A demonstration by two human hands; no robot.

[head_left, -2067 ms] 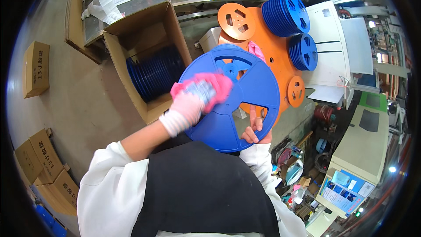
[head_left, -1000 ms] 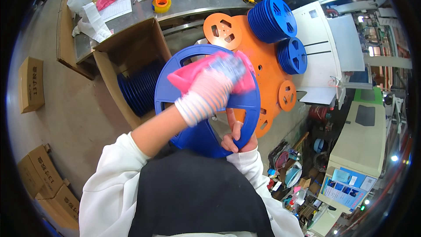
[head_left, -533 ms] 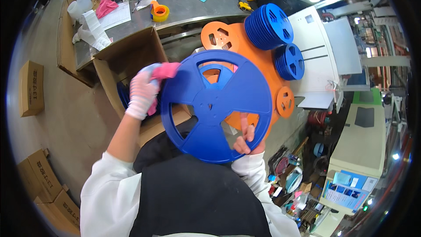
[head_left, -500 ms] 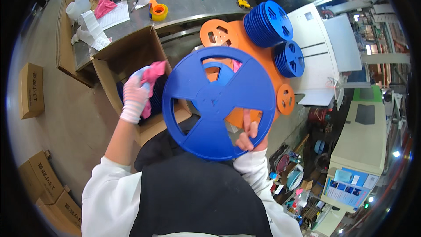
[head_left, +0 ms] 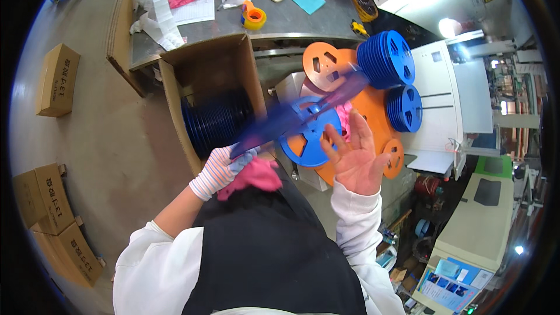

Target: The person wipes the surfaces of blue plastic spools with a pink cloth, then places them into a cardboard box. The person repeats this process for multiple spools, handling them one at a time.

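Gripping a thin blue plastic disc (head_left: 280, 122) by its near edge, the left hand (head_left: 219, 169), in a white glove with fine coloured stripes, is closed on the rim; a crumpled bright-pink cloth (head_left: 259, 176) hangs beside and below its fingers. The disc is motion-blurred and seen almost edge-on, slanting away from the left hand and up to the right. Its far edge crosses in front of a round orange disc with cut-out windows (head_left: 322, 73) and nears an upright stack of blue discs (head_left: 399, 58). The bare right hand (head_left: 359, 163) is spread open, palm showing, apart from the left; a narrow gap shows between its fingertips and the blue disc's lower edge. Beyond the right hand extends an orange plate-like surface (head_left: 367, 102), a smaller orange disc (head_left: 394, 158) lying just to the hand's right. Between the two hands and beyond them lies a lighter blue windowed disc (head_left: 321, 149). Just past the left hand, an open brown cardboard box (head_left: 252, 76) holds a row of dark blue discs (head_left: 216, 119); bare floor (head_left: 128, 157) stretches to that hand's left. Farthest beyond both hands runs the straight front edge of a grey metal counter (head_left: 291, 20).
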